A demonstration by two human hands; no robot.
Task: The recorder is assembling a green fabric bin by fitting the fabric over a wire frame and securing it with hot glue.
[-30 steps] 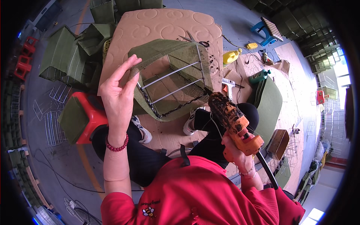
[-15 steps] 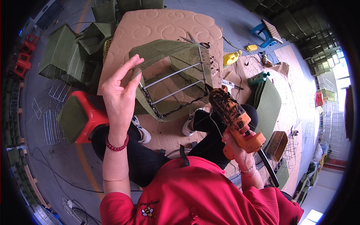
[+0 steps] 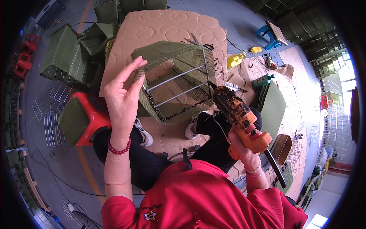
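Observation:
A green fabric box with a wire frame is tilted in front of me, its open side showing metal bars. My left hand pinches the fabric edge at its left side between thumb and fingers. An orange glue gun, smeared with black glue and trailing a black stick from its back, is gripped in my right hand. Its nozzle meets the right edge of the box, near the end of a bar. A lumpy black glue line runs along the left, lower and lower right edges of the opening.
A padded tan board lies beyond the box, with scissors on it. More green boxes and a red stool stand left. On the right are a yellow bottle, a teal bottle and stacked green sheets.
The glue gun's nozzle has crept up along the box's right edge, and black glue shows just below it. My left hand keeps its pinch with hardly any shift.

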